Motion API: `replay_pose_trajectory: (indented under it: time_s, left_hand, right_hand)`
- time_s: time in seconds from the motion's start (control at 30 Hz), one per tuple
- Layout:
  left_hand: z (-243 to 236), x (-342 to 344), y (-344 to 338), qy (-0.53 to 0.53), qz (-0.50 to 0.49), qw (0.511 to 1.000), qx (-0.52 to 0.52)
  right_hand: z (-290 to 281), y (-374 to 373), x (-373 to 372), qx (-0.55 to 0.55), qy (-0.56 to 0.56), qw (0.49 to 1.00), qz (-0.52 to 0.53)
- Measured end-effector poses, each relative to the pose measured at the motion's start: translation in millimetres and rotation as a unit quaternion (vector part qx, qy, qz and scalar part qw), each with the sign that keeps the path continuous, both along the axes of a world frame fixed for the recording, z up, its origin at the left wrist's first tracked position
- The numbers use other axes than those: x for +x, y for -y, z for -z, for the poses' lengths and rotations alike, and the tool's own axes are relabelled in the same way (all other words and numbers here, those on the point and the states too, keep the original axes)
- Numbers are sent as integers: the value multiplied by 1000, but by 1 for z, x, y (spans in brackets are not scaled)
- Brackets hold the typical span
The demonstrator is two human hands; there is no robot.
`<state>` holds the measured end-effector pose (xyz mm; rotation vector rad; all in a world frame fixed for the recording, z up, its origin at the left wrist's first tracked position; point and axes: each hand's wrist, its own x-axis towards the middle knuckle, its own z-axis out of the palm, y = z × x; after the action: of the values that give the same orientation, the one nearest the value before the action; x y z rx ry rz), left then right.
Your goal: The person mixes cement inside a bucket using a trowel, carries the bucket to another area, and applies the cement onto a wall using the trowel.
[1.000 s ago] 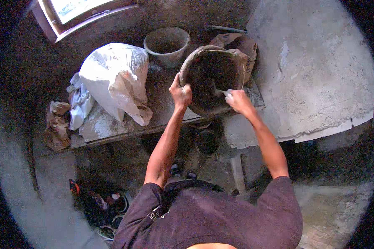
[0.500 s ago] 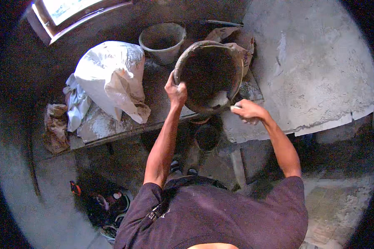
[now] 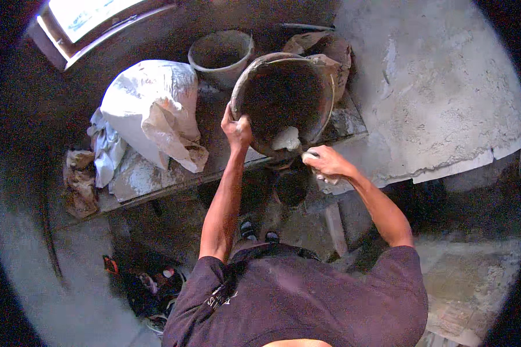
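Observation:
A large dark bucket (image 3: 283,95) is tilted with its mouth toward me, at the near edge of the worktop. My left hand (image 3: 237,128) grips its left rim, thumb lying over the edge. Beside the bucket's lower right rim, my right hand (image 3: 330,163) is closed round the handle of what looks like a trowel (image 3: 286,139). The trowel's pale, material-smeared blade sits inside the bucket near the lower rim. The handle is mostly hidden by my fingers. Deep shadow hides much of the bucket's inside.
A second grey bucket (image 3: 221,55) stands behind, to the left. Left of it slumps a white sack (image 3: 150,107); a brown paper bag (image 3: 338,55) lies behind the dark bucket. A rough-edged grey slab (image 3: 446,98) covers the right side. Dark clutter (image 3: 156,286) lies on the floor lower left.
My right hand and the trowel have moved left and slightly down along the bucket's lower rim. The bucket and my left hand have shifted a little left.

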<state>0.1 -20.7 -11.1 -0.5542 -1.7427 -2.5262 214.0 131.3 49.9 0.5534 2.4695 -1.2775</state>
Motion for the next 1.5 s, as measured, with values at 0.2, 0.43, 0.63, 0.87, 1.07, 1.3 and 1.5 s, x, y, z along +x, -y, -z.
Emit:
replay_pose_trajectory:
  time_s: [0.2,0.43,0.63,0.87,1.07,1.3,1.5]
  left_hand:
    - [-6,9,-1,-21,-22,999,11]
    - [-3,6,0,-10,-54,998,2]
    - [-10,11,-6,-8,-57,998,5]
    - [-10,11,-4,26,-78,997,16]
    - [-11,6,-8,32,-91,995,8]
    - [-7,-5,-12,40,-112,993,13]
    - [1,-17,-16,146,-102,983,38]
  right_hand:
    - [-1,16,-11,-2,-51,999,-16]
    - [-4,28,-32,-343,34,933,106]
    - [-39,-8,-48,142,-158,977,16]
    - [-12,-15,-56,365,-240,899,-30]
    - [-7,-44,-70,353,-217,909,-57]
    - [-33,-56,-34,253,-146,956,-3]
    - [-26,-36,2,240,-291,925,44]
